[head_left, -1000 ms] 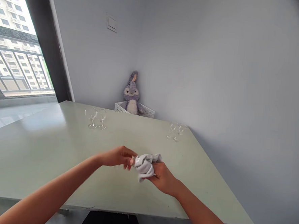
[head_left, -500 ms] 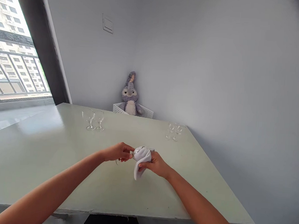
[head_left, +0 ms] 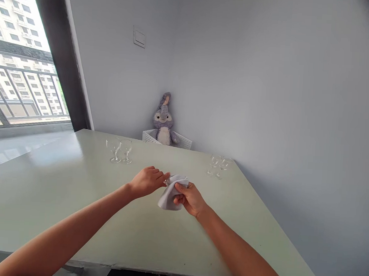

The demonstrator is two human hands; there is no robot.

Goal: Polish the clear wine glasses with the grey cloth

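Note:
My left hand (head_left: 149, 181) is closed on a small stemmed glass (head_left: 167, 181), mostly covered by fingers and fabric. Wrapped about the bowl of that glass is a pale grey-white cloth (head_left: 170, 196), its loose end hanging down over the table. On the right side, my right hand (head_left: 191, 198) grips the cloth, thumb on top and fingers curled underneath. Both hands meet above the middle of the table.
The pale green table (head_left: 113, 225) carries two stemmed glasses (head_left: 115, 150) at back left and a pair of smaller glasses (head_left: 223, 165) at back right. Behind its far edge, a grey plush toy (head_left: 164, 128) sits in a white perforated basket (head_left: 184, 143) against the walls.
My left hand has turned so its back faces up more. My right hand has rolled, bringing its thumb over the cloth, and the cloth's hanging end has swung left. The view has shifted slightly.

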